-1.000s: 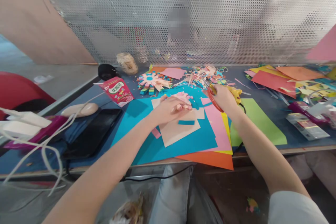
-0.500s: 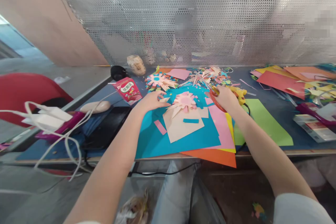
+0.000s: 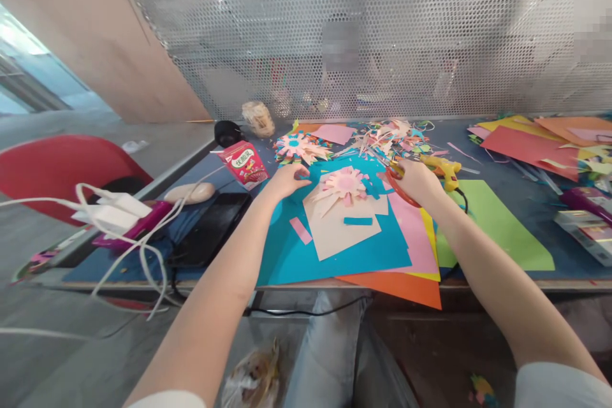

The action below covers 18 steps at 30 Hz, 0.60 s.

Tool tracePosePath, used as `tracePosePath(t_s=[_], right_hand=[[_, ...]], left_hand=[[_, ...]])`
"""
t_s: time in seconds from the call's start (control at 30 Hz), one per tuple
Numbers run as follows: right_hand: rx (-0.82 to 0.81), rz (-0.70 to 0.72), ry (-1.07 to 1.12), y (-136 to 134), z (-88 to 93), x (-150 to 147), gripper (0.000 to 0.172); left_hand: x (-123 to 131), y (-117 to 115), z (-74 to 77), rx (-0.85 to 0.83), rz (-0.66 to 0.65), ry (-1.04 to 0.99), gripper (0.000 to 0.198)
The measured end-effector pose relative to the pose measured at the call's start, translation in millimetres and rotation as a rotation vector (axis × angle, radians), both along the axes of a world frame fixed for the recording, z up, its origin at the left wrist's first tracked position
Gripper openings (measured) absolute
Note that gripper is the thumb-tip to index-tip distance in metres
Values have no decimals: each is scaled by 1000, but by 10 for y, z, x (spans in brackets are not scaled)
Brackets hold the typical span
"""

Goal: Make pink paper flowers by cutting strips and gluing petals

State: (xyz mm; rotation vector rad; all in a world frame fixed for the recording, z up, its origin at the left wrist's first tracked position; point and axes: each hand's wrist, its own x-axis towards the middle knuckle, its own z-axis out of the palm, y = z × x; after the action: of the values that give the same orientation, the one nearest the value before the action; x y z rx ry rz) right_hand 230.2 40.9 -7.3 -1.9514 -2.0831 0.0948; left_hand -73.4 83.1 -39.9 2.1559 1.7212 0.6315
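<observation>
My right hand is closed around a pair of scissors with red-orange handles, their blades pointing up and left over the scraps. On the left, my left hand hovers by the edge of the blue paper, thumb and fingers slightly apart, with nothing visible between them. Between the hands lies a pink and cream fringed paper flower on a cream sheet. A blue strip and a pink strip lie nearby. Behind is another paper flower with a blue centre.
A yellow glue gun lies beyond my right hand, near green paper. Paper scraps pile at the back by the perforated metal screen. To the left are a red packet, black phone, mouse and white cables.
The view has swung slightly left, so everything sits further right. A pale scrap seen by my left fingers is no longer visible there. My right hand keeps hold of the scissors.
</observation>
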Motion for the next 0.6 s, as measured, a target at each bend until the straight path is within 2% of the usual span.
tracePosePath(t_s=[0.1, 0.17, 0.33, 0.4, 0.5, 0.6], right_hand=[[15, 20, 22, -19, 5, -17, 48], [39, 29, 64, -39, 10, -28, 47], [100, 161, 188, -111, 50, -41, 40], [100, 233, 246, -136, 58, -41, 37], [86, 313, 373, -147, 28, -46, 35], [51, 352, 538, -141, -28, -74, 36]], left_hand=[[37, -29, 49, 148, 43, -126, 14], [97, -68, 96, 197, 60, -301, 15], [354, -201, 272, 177, 24, -880, 25], [463, -253, 382, 181, 18, -1041, 32], [601, -316, 552, 169, 43, -1156, 35], [714, -354, 622, 135, 0, -1224, 33]])
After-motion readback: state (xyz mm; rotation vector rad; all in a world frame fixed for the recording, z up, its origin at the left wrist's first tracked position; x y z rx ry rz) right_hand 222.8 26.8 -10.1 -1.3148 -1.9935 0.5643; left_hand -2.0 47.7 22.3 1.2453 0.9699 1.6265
